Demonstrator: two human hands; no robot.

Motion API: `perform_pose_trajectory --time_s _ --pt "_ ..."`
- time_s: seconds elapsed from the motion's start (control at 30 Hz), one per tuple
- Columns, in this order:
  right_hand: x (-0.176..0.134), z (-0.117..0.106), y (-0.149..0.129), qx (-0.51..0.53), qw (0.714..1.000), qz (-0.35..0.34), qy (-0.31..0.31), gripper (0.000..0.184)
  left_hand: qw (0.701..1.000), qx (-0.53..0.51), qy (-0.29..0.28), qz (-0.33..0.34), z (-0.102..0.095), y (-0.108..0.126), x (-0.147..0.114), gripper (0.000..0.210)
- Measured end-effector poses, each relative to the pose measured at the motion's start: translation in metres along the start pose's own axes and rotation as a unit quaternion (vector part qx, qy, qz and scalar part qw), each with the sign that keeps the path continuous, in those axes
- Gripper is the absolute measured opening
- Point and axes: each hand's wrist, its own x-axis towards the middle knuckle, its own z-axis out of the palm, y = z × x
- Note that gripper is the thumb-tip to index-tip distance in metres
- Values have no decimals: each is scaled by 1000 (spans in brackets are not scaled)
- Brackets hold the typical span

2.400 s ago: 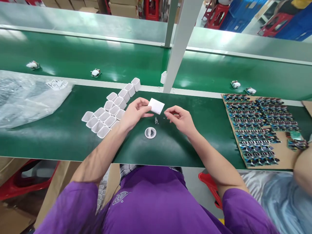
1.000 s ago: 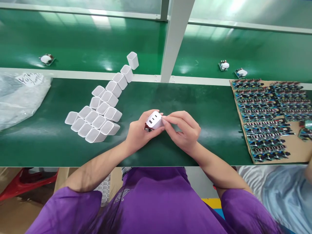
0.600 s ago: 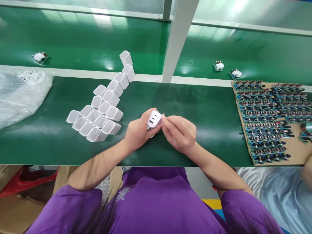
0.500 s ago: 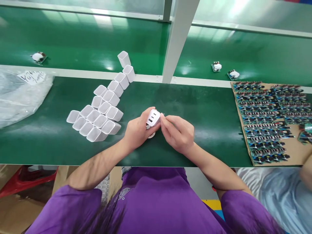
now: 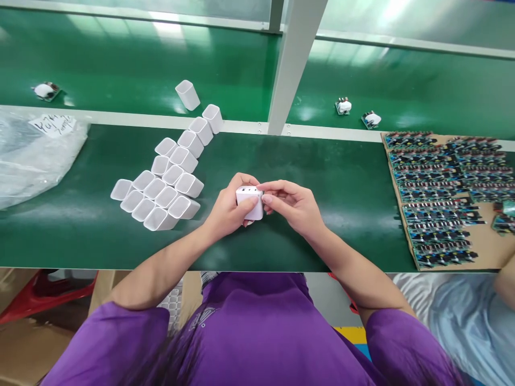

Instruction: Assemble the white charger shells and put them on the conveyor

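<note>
My left hand [image 5: 228,210] is closed around a white USB charger [image 5: 252,210], its thumb across the broad face. The charger's port end, with small dark slots, tilts up and away from me. My right hand [image 5: 293,203] grips the charger's right edge between thumb and bent index finger, its other fingers curled behind. Whether a smaller part lies under those fingertips is hidden. Left of my hands stand several open white charger housings [image 5: 155,189] in slanted rows on the green bench [image 5: 346,214].
A cardboard sheet [image 5: 493,244] with rows of circuit boards lies at right. Behind a metal rail, a green belt carries a loose housing [image 5: 188,95] and board assemblies [image 5: 370,119]. A clear plastic bag [image 5: 38,155] lies left; a post [image 5: 295,67] rises centrally. Another person's sleeve [image 5: 462,321] shows lower right.
The charger has turned so its broad face shows and its ports point up. My right fingers have shifted along its edge. The belt items have moved left.
</note>
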Motion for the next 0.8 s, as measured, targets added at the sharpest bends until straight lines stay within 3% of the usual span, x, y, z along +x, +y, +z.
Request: perform_pose_trajectory --time_s 0.57,0.8 --pt "-2 1 -1 26 999 23 8 30 982 174 46 62 -1 5 3 33" --pt "-7 1 -4 -45 999 3 23 27 974 207 51 79 -2 4 3 27"
